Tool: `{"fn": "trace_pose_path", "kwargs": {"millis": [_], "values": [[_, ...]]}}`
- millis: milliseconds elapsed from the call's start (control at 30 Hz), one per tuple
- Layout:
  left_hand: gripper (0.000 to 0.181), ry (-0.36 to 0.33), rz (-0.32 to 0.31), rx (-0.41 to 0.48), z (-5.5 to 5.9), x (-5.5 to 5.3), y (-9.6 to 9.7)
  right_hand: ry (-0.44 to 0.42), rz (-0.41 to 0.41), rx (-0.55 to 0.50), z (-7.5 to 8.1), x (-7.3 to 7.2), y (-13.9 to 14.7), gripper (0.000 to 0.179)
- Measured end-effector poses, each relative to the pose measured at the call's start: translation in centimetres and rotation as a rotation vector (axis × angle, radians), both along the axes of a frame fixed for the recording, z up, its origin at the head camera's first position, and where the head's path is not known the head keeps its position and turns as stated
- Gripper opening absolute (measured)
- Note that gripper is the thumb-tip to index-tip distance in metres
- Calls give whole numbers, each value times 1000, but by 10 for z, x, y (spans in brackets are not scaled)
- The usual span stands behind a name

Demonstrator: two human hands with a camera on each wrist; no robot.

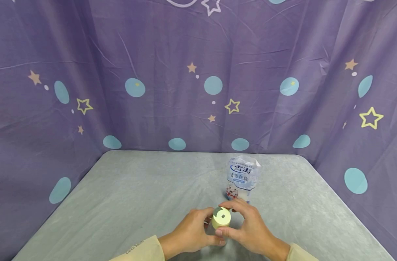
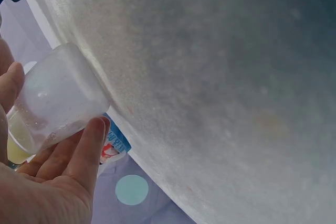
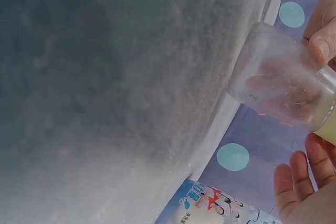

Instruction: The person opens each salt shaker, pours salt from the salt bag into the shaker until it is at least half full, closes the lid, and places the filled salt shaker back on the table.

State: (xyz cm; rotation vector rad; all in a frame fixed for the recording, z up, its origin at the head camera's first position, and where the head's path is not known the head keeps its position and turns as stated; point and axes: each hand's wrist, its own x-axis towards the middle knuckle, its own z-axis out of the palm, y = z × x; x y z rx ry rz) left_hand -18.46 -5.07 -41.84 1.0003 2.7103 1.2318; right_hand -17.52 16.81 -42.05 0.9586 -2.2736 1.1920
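Observation:
A small clear jar (image 2: 65,95) with a pale yellow lid (image 1: 222,217) stands between the two hands, near the front of the table. My left hand (image 1: 190,232) grips the see-through body, thumb on the near side and fingers behind. From the right, my right hand (image 1: 252,226) pinches the lid between thumb and index finger; its other fingers are spread below in the right wrist view. The lid's top shows a grey patch and a small dark diamond mark. Just behind the hands stands a blue-and-white salt bag (image 1: 243,175), its lower edge partly covered by the right hand.
A pale grey cloth-like tabletop (image 1: 146,188) spreads around the hands and the bag. Purple curtains (image 1: 172,54) with stars and blue dots enclose the back and both sides.

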Motion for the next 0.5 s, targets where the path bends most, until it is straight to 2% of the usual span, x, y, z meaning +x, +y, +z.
{"fn": "trace_pose_path", "kwargs": {"millis": [300,500], "values": [[54,-10,4,-32,1,0,2,12,4,-15,3,2,3,48],[56,-17,21,-84,-1,1,3,16,6,-15,2,2,7,47]]}}
